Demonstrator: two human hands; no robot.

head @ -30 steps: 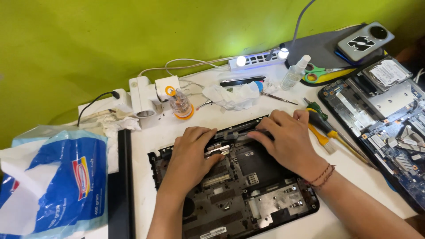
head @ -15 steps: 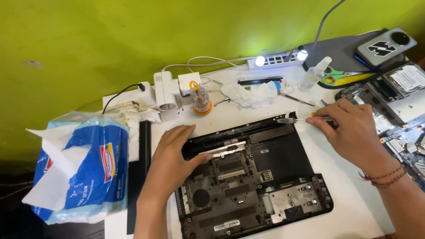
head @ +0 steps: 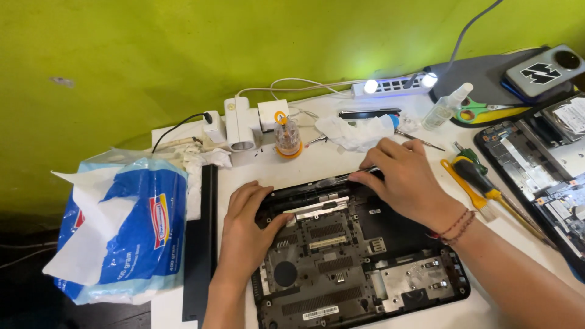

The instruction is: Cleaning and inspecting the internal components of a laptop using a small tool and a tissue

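Desk (head: 317, 161) | Your left hand (head: 247, 225) lay flat and open, pinning the opened laptop base (head: 353, 256) at desk centre | your right hand (head: 405, 180) pinched a thin tool against its rear hinge edge, levering there.

Black laptop base (head: 359, 268), blue-white tissue pack (head: 122, 231), green wall (head: 183, 55).

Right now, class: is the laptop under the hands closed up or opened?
Opened. The laptop lies with its cover off, circuit boards and slots bare, while the left hand and right hand rest on it.
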